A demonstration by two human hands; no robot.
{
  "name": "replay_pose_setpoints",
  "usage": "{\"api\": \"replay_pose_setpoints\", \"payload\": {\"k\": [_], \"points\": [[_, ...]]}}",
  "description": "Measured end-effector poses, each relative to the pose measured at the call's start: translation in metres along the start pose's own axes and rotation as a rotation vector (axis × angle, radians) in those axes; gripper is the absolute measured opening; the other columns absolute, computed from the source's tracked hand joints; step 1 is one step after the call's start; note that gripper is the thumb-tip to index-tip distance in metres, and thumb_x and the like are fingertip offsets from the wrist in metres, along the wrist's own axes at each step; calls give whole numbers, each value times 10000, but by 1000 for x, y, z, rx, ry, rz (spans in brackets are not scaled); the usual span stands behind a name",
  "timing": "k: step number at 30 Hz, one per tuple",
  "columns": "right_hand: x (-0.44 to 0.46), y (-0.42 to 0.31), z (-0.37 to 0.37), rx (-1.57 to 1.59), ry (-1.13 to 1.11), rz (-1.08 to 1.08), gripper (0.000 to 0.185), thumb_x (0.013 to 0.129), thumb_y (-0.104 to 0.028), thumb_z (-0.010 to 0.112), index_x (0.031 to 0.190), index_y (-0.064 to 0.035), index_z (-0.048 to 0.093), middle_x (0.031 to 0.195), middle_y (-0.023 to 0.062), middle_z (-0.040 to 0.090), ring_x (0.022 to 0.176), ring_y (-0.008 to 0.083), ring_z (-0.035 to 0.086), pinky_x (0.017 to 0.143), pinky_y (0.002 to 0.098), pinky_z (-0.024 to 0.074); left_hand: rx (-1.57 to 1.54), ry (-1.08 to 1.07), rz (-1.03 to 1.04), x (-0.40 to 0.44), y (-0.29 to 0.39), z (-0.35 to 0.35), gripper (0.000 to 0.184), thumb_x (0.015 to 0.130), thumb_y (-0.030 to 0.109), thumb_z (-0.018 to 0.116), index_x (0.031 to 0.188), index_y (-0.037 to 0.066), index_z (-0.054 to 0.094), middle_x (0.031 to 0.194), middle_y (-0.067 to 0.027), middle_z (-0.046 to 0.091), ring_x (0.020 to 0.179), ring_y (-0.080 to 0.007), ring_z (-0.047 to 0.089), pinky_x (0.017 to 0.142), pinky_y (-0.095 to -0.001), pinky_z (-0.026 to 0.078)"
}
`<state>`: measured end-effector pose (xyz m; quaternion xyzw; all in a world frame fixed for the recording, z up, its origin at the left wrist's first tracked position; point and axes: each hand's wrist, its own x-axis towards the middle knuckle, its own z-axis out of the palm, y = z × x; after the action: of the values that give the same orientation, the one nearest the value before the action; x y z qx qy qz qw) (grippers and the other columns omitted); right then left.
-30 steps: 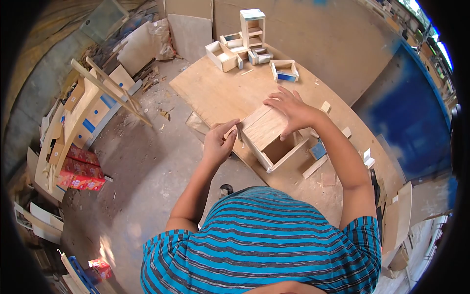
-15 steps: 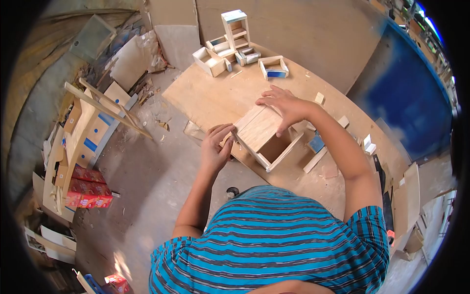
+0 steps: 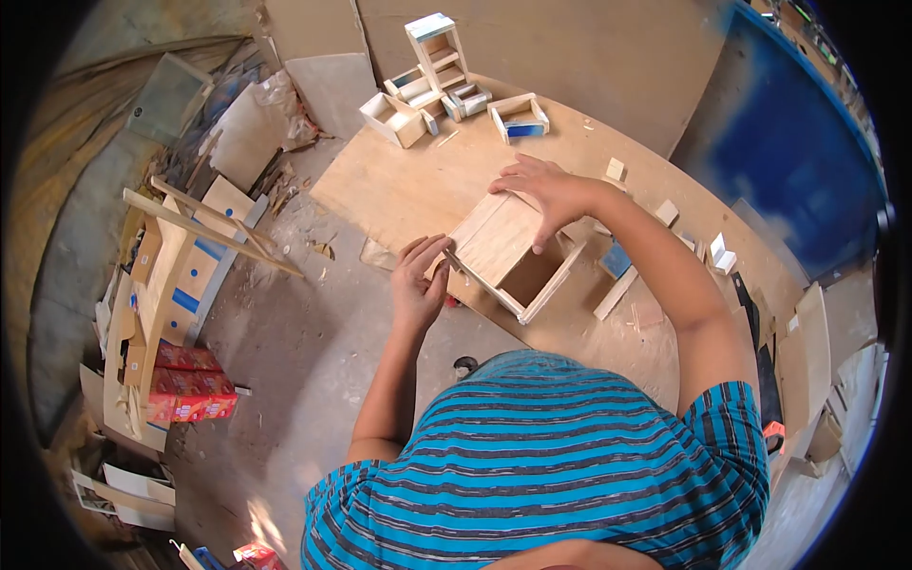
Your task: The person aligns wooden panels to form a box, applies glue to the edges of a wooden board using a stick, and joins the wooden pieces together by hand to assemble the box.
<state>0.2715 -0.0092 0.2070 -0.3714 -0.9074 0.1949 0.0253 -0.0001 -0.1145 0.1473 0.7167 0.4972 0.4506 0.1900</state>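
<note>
A small wooden box frame (image 3: 492,240), with pale plywood panels and an open front compartment, rests on the workbench. My right hand (image 3: 553,198) reaches across its far top corner, fingers over the far edge and thumb along the near side, gripping it. At the left edge of the box, my left hand (image 3: 421,277) presses its fingertips against the panel, with the thumb bent beneath them. The underside of the box and part of its right side are hidden.
Small wooden drawers (image 3: 519,118) and an upright shelf unit (image 3: 439,55) stand at the back of the workbench (image 3: 380,185). Wood offcuts (image 3: 617,293) and a blue-faced block (image 3: 616,258) lie to the right. Red packages (image 3: 193,388) sit by the left-hand shelving.
The camera view has shifted slightly, so the bench and box appear a little higher and to the left. Both hands keep nearly the same hold on the box.
</note>
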Motion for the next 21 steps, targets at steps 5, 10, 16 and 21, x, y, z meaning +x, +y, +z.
{"api": "replay_pose_setpoints", "payload": {"k": [5, 10, 16, 21], "points": [[-5, 9, 2, 9, 14, -7, 1141, 459, -427, 879, 1446, -200, 354, 1512, 147, 290, 1422, 412, 138, 1149, 514, 169, 0, 7, 40, -3, -7, 1, 376, 775, 13, 618, 1148, 47, 652, 1210, -163, 618, 1153, -328, 545, 959, -389, 446], [-54, 17, -18, 216, 440, -20, 831, 720, -370, 770, 1417, -113, 396, 1414, 150, 428, 1319, 302, 376, 1075, 447, 317, -68, 91, 60, -7, -4, -3, 381, 837, 42, 571, 1216, 14, 605, 1294, -204, 554, 1209, -316, 520, 965, -383, 437], [-208, 34, -9, 579, 857, 493, 269, 860, -161, 638, 1067, 7, 677, 868, 92, 694, 772, 139, 633, 728, 281, 513, 43, 113, 118, -12, -59, -25, 273, 892, 31, 503, 1124, -52, 621, 1219, -208, 598, 1121, -300, 571, 968, -372, 431], [-358, 29, 39, 483, 1210, 904, 189, 849, -183, 676, 941, -22, 710, 810, 21, 677, 722, 82, 582, 649, 249, 467, -33, 30, -184, -35, -147, -35, 222, 942, 126, 531, 1026, -48, 641, 1148, -157, 631, 1061, -243, 582, 945, -349, 436]]}}
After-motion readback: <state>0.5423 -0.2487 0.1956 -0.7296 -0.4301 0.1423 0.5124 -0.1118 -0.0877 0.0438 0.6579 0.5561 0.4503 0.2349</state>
